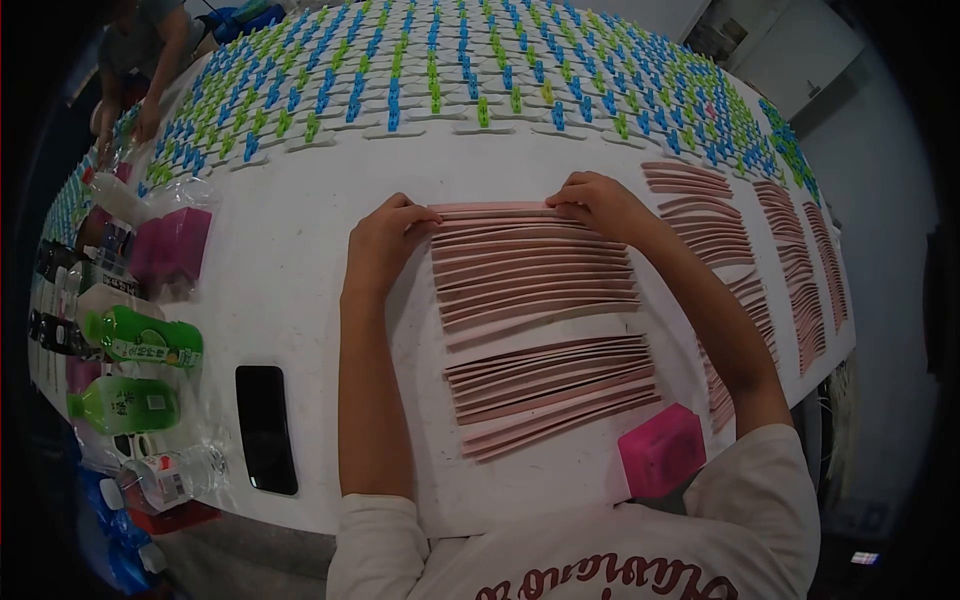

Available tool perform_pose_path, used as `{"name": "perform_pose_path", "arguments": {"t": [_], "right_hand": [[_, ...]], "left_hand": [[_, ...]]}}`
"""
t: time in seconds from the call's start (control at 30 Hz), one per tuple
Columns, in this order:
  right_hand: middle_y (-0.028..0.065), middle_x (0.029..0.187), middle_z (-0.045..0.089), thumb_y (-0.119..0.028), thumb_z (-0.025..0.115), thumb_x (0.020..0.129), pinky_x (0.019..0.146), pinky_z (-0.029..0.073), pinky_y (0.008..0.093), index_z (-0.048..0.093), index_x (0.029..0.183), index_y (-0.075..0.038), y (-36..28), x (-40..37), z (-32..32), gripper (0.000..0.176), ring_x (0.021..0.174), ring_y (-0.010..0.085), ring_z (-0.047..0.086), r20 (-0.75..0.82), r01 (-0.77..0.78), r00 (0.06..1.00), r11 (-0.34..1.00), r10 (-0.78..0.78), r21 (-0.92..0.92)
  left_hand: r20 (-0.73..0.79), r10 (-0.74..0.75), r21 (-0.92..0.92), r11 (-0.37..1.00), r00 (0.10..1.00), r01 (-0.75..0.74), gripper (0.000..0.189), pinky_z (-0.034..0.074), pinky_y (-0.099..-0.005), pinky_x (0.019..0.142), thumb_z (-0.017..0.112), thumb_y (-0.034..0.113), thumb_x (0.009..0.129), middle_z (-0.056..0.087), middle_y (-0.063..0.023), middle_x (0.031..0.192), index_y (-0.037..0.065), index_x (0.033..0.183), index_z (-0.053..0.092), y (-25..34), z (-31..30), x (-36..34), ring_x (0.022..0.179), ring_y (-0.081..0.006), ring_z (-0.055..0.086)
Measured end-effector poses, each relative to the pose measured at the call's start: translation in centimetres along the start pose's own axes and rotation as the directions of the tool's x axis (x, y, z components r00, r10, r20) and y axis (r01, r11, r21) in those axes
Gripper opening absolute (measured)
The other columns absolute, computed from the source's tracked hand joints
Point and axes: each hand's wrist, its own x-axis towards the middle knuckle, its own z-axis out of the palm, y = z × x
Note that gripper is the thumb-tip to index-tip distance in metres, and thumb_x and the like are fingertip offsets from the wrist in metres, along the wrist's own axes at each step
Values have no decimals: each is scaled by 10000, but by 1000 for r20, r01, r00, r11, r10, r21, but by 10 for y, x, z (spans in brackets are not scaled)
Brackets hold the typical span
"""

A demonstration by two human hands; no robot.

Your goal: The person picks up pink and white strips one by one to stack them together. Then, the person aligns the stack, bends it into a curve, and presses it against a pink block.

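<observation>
- Pink strips (535,268) lie in two groups on the white counter (300,230), well in from its near edge.
- Room: counter surface shows leftward to the phone (265,430); pink block (662,450) at near edge; clips (483,112) along far side.
- Left hand (385,240): fingertips together, pinching left end of top strip (490,207).
- Right hand (600,205): fingertips together, pinching its right end.

Workshop: pink strips (535,268), massed clips (435,96)

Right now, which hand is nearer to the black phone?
Left. The left hand is beyond the phone and to its right, at one end of a pink strip; the right hand is farther right, at that strip's other end.
</observation>
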Motion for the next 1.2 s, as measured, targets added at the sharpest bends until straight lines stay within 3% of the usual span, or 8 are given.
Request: {"name": "perform_pose_path", "arguments": {"t": [0.07, 0.2, 0.27, 0.67, 0.87, 1.0, 1.07, 1.2], "right_hand": [[118, 1031, 695, -134, 701, 976, 851, 549, 381, 779, 1132, -73, 1, 0, 1, 186, 947, 287, 662, 0, 6, 1000, 1000, -6, -1], [118, 1024, 693, -131, 702, 973, 849, 548, 385, 770, 1121, -64, 4, 1, 3, 176, 951, 288, 663, -7, 17, 1000, 1000, -17, -21], [116, 1022, 691, -128, 701, 974, 847, 548, 383, 768, 1119, -65, 5, 0, 3, 172, 950, 285, 662, -14, 29, 999, 999, -29, -24], [100, 1024, 685, -116, 694, 983, 827, 547, 374, 763, 1122, -70, 6, -1, 3, 161, 943, 272, 653, -37, 79, 996, 997, -80, -20], [102, 1011, 686, -106, 701, 978, 816, 546, 371, 765, 1114, -66, 8, -1, 5, 156, 937, 269, 652, -47, 81, 996, 997, -82, -11], [104, 1007, 685, -107, 703, 976, 809, 546, 369, 768, 1108, -64, 8, -1, 4, 153, 930, 270, 653, -47, 77, 996, 997, -77, -2], [105, 1007, 684, -106, 704, 975, 807, 545, 368, 769, 1109, -65, 8, -1, 5, 154, 927, 270, 653, -47, 78, 996, 997, -78, -3], [105, 1006, 684, -105, 708, 972, 802, 544, 366, 771, 1115, -68, 9, -1, 5, 161, 920, 270, 654, -53, 89, 995, 996, -89, -5]], "left_hand": [[22, -24, -11, 1000, 999, 24, 121, 540, -335, 807, 744, 137, 935, 714, -29, 981, 113, 1039, 801, 3, -2, 0, 873, -211, 700], [-14, 16, -16, 1000, 1000, -16, 101, 541, -368, 787, 737, 203, 943, 705, -24, 955, 150, 1000, 802, 2, -2, -1, 840, -247, 690], [78, -63, -69, 995, 995, 68, 109, 534, -336, 830, 730, 135, 951, 713, -44, 984, 94, 1028, 795, 6, -6, -2, 880, -217, 691], [191, -63, -149, 984, 979, 93, 129, 523, -343, 839, 734, 145, 950, 703, -61, 972, 106, 1056, 798, -3, -9, -1, 885, -225, 667], [170, -158, -342, 916, 973, 209, 132, 522, -330, 824, 717, 105, 955, 709, -77, 964, 66, 1064, 782, -5, -12, 0, 865, -192, 653], [101, -202, -354, 908, 974, 225, 149, 531, -326, 792, 733, 99, 938, 693, -76, 914, 84, 1077, 783, -6, -9, 3, 820, -190, 650], [18, -119, -278, 953, 993, 119, 165, 537, -324, 762, 775, 105, 899, 701, -66, 904, 93, 1063, 789, -4, -7, 3, 788, -188, 657], [40, -135, -234, 962, 990, 140, 174, 515, -301, 753, 789, 61, 883, 695, -57, 908, 50, 1057, 786, -1, -5, 3, 791, -158, 602]]}}
